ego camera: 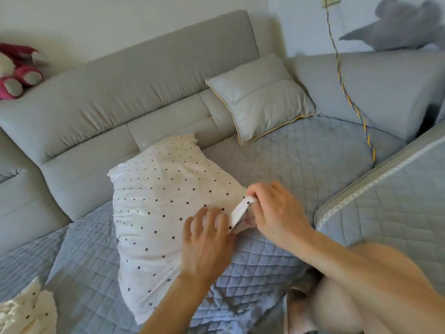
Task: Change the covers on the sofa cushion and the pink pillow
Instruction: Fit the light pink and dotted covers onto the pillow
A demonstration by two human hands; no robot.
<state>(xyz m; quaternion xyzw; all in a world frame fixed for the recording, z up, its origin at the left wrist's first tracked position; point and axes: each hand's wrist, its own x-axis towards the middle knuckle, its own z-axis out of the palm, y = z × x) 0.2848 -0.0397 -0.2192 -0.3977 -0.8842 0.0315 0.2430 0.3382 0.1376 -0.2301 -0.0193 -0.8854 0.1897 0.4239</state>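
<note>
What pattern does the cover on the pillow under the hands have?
The white pillow cover has small dark polka dots, seen in the head view.

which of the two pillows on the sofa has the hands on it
The white polka-dot pillow in front: the left hand rests on it and the right hand pinches its cover edge. The grey pillow leans untouched.

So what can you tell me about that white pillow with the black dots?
The polka-dot pillow is plump, in a white, cotton-looking cover with small dark dots, creased and puffy. It lies on the quilted blue sofa cover, its far corner near the grey backrest. At its open end the right hand pinches the cover's edge, where a bit of pink shows inside, and the left hand rests on the fabric.
</note>
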